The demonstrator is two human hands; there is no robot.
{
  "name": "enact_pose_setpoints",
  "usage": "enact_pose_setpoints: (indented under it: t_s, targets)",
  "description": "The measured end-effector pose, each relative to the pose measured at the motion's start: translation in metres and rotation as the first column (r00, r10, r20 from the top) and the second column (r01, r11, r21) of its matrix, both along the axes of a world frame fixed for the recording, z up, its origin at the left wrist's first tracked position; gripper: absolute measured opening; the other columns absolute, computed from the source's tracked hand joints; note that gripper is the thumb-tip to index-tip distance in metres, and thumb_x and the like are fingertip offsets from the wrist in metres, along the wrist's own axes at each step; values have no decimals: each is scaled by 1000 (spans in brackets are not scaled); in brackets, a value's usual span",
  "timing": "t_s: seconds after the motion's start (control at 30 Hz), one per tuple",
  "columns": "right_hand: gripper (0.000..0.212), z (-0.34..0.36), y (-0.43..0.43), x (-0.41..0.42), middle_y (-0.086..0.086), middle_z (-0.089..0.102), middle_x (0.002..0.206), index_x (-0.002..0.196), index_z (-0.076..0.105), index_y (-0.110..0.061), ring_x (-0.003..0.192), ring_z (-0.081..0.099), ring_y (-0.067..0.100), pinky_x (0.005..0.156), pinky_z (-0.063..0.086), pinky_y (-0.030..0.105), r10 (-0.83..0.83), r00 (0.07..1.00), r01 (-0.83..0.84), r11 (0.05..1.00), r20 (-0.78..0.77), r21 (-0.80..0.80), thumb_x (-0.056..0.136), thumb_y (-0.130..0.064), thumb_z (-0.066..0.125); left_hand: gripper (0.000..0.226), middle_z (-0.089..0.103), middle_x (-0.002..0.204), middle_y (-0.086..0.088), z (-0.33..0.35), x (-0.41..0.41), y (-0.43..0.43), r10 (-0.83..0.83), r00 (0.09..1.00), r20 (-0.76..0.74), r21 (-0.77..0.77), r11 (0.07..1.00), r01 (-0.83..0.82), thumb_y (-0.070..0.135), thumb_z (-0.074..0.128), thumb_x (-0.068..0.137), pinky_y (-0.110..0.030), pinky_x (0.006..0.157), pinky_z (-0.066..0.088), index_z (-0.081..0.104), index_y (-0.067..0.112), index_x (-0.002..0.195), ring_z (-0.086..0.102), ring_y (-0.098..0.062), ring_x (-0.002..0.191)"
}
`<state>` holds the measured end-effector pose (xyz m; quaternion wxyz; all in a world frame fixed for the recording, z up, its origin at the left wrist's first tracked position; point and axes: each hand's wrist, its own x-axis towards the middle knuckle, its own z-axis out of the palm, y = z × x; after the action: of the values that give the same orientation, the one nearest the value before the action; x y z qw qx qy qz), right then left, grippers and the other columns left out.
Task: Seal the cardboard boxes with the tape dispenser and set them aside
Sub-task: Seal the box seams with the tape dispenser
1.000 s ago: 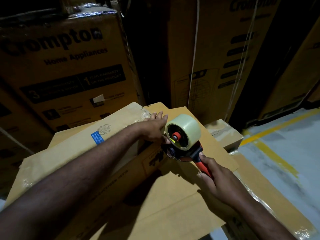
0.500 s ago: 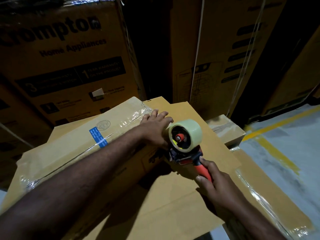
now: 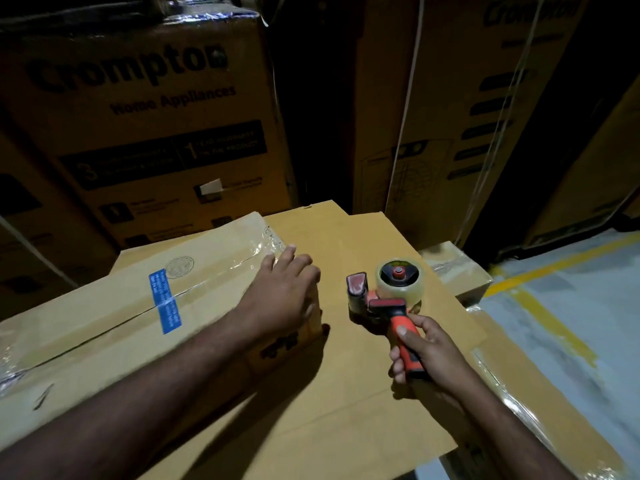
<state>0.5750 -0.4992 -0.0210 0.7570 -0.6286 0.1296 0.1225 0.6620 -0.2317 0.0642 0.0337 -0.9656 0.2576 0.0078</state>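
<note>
Head view: left grip (image 3: 280, 292) flat, fingers straight, pressing taped end of long brown cardboard box (image 3: 121, 327), centre-left. Right grip (image 3: 429, 351) wrapped round orange-handled tape dispenser (image 3: 394, 289), apart, centre-right. I read seam as done; next, shift box aside.

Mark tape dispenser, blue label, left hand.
tape dispenser (image 3: 388, 304): head view, frame above the handle.
blue label (image 3: 165, 301): head view, middle of the strip.
left hand (image 3: 281, 295): head view, back of the hand.
</note>
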Motion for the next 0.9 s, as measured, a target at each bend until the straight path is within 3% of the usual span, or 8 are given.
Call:
enact_pose_setpoints:
  t_s: [0.3,0.47,0.53,0.63,0.67,0.77,0.83,0.9]
  targets:
    - [33,14,75,64,18,69,87,130,51,-23,65,62,24,54,52,35,25,999,-26,999,39,39,99,-31,60,47,48,150,-8,-9,-54,-2,-138,986,90,-39,989,142,49,57,96,-58,123,18,50,22,133,21,-38,153]
    - [27,-25,102,66,6,73,99,113,65,-37,83,70,26,70,61,49,48,999,-51,957,-19,-287,86,-43,63,58,49,151,-3,-5,-53,-3,-97,994,56,-83,991,102,53,18,100,-55,123,13,56,22,132,19,-35,154]
    - [22,-21,101,65,2,72,101,109,66,-35,86,69,22,70,60,40,174,985,-149,823,-6,-549,91,-44,56,56,39,160,2,1,-49,-1,-48,997,-67,-222,974,32,52,19,106,-48,125,3,53,24,140,9,-26,156]
    - [28,2,97,77,1,71,102,113,67,-28,88,66,21,76,57,36,256,963,-175,366,-82,-914,97,-44,51,53,22,168,7,6,-43,5,-39,974,-225,-398,915,-56,51,25,108,-39,126,-2,38,29,155,3,-14,156]
    - [31,14,97,79,0,71,100,115,68,-26,88,65,19,76,57,36,237,971,-110,361,-23,-926,98,-45,50,55,18,169,8,6,-40,8,-29,967,-252,-469,878,-96,53,26,107,-38,127,2,33,31,157,5,-11,156]
    - [28,57,106,64,-13,69,96,115,68,-31,89,64,4,70,50,25,201,926,95,695,320,-713,101,-46,48,57,20,167,14,9,-31,18,35,939,-342,-698,660,-279,56,37,105,-30,122,19,34,34,157,19,-8,153]
    - [25,78,126,50,-22,66,103,122,62,-38,98,60,-9,78,48,16,234,881,59,808,411,-586,101,-44,50,47,30,163,13,9,-18,27,82,928,-364,-767,539,-348,43,46,107,-26,118,27,43,30,152,29,-7,149]
    - [45,73,152,40,-13,60,131,145,48,-32,121,54,-1,97,47,23,320,861,4,774,396,-633,103,-47,43,44,31,163,12,9,-7,33,99,940,-325,-712,629,-312,33,46,108,-29,119,28,46,28,151,30,-9,149]
